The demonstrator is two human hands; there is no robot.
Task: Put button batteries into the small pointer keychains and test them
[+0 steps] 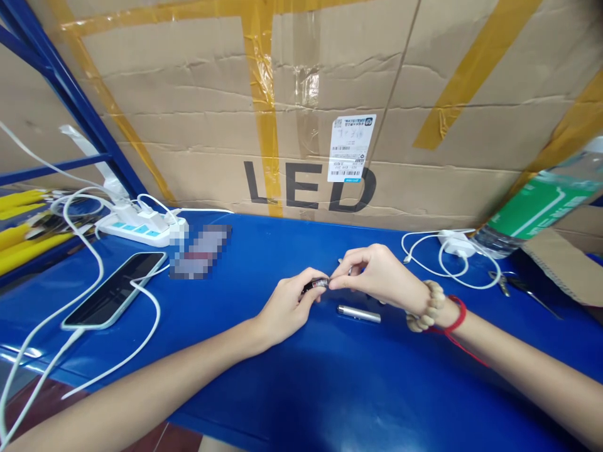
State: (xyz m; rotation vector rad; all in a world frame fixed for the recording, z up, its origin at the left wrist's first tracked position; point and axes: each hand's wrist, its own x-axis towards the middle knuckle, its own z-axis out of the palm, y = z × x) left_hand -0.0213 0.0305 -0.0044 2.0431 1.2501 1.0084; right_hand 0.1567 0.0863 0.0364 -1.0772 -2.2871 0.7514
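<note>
My left hand [287, 307] is closed around a small dark cylinder [320, 284] with a printed label, held just above the blue table. From the other side my right hand [379, 276] pinches at the cylinder's right end, its thumb and forefinger together. Those fingertips hide exactly what they grip there. On the table just below both hands lies a slim silver metal tube [358, 314], touched by neither. Small shiny bits behind and under my right hand are partly hidden and too small to name.
A large cardboard box [198, 138] walls off the back of the blue table [264, 389]. At left are a phone [115, 292], white cables and a power strip [141, 226]. At right stand a water bottle [541, 204], a charger with coiled cable [456, 243] and keys [502, 285].
</note>
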